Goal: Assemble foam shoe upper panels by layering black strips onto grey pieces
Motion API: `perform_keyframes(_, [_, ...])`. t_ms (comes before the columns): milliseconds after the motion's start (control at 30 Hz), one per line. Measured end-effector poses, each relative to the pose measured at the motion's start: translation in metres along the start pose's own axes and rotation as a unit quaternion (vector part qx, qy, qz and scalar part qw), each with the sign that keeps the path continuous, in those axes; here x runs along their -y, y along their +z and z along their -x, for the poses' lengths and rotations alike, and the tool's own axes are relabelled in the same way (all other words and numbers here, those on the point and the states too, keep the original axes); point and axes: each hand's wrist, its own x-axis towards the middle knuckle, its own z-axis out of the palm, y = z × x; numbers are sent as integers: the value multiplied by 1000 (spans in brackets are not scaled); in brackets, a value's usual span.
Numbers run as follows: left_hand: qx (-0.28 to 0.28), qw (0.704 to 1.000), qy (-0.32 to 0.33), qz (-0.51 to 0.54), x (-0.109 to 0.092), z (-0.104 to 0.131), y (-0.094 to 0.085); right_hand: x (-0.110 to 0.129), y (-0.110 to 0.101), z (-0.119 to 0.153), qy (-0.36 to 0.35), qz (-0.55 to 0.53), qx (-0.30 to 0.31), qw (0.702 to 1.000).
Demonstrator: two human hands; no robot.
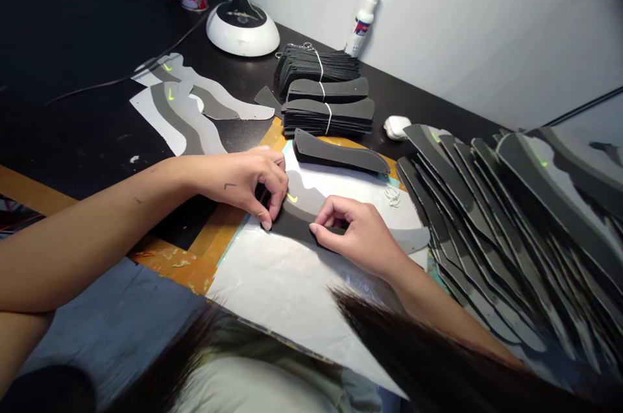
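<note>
A grey shoe-upper panel [304, 187] with a small yellow-green swoosh lies on a white sheet [277, 276] in front of me. Along its near edge runs a black strip [293, 226]. My left hand [257, 182] pinches the strip's left end between thumb and fingers. Farther right, my right hand [357, 231] grips the same strip's edge with thumb and forefinger, covering part of it and of the panel. Just beyond the panel rests a short stack of black curved strips [338, 152].
Banded bundles of black strips [328, 115] sit behind. Many overlapping panels [487, 205] fan out at the right; more panels [195, 104] lie at the left. A lamp base [243, 26], a white bottle [363, 23], a white case [396, 127] and rubber bands [392, 197] are about.
</note>
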Motion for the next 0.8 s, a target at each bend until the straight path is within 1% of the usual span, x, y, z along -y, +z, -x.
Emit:
perform_keyframes(200, [9,1000,-1,-17,-1,1,-1,0,0,0,5,-2,1,1000])
perform_keyframes(333, [7,1000,11,-20,-2,0,-1,0,-1,0,6,4,3,1000])
perform_keyframes(400, [-9,1000,11,-15,-2,0,0,-1,-1,0,5,5,3,1000])
perform_keyframes(533, [-72,997,-9,-14,1,-1,5,-1,-1,0,2,1,7,1000])
perform_keyframes(800, [-64,998,-4,-28,3,-1,7,-1,-1,-1,2,16,11,1000])
